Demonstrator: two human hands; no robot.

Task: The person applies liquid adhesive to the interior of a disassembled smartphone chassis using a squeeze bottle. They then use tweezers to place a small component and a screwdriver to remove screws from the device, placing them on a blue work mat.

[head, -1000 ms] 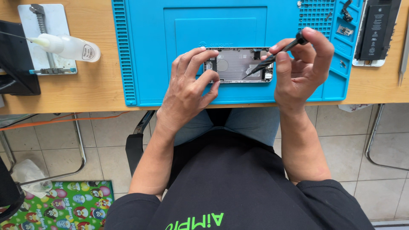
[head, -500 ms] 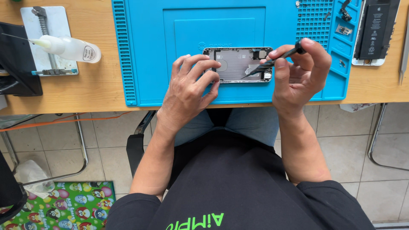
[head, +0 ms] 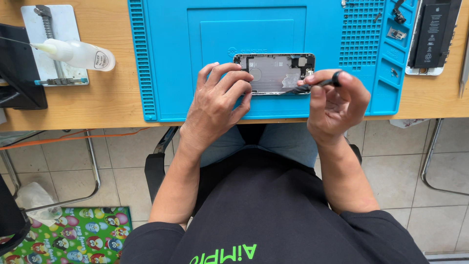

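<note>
An opened phone housing [head: 276,72], silver inside with small dark parts, lies on a blue work mat [head: 176,63] on a wooden table. My left hand [head: 217,100] rests on the housing's left end, fingers spread over it and pressing it down. My right hand [head: 334,100] grips a thin black tool [head: 315,85] like a pen. The tool's tip touches the housing's lower right corner.
A white squeeze bottle [head: 78,54] lies on a metal plate [head: 53,44] at the left, beside a black object [head: 17,68]. A black phone battery on a white panel [head: 432,36] sits at the right. Small screws and parts [head: 395,34] fill the mat's right compartments. Tiled floor and chair legs lie below.
My right hand has lowered and turned, bringing the tool down flatter toward the housing's lower right corner. My left hand stays on the housing's left end.
</note>
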